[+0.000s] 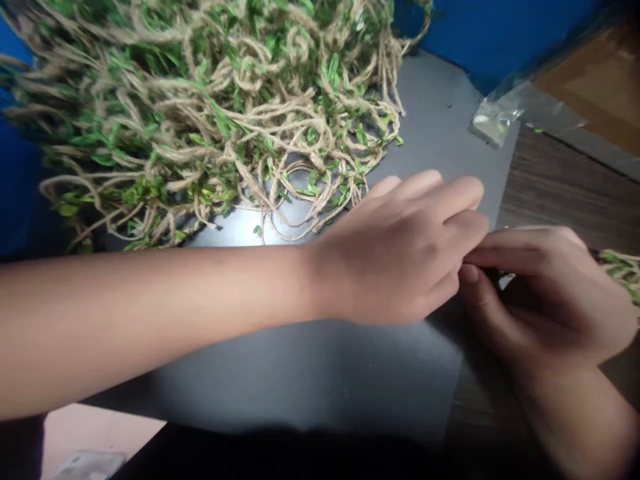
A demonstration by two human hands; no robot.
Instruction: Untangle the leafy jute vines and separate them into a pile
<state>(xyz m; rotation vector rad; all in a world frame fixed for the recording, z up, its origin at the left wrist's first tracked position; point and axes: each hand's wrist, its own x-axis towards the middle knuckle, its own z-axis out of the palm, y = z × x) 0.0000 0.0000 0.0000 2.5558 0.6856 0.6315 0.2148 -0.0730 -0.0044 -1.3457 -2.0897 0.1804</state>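
My left hand reaches across from the left, knuckles up, its fingers curled closed at the fingertips of my right hand. The right hand pinches thumb against forefinger there. Whatever lies between the two hands is hidden by the fingers; only a small pale glint shows in the right palm. Beyond my left forearm lies a big tangled heap of jute twine with green artificial leaves. Its nearest loops end just behind the left wrist, on a grey board.
Blue walls stand behind the heap. At the upper right are a clear plastic bag and brown cardboard on a dark wood-grain surface. More leafy twine lies at the right edge.
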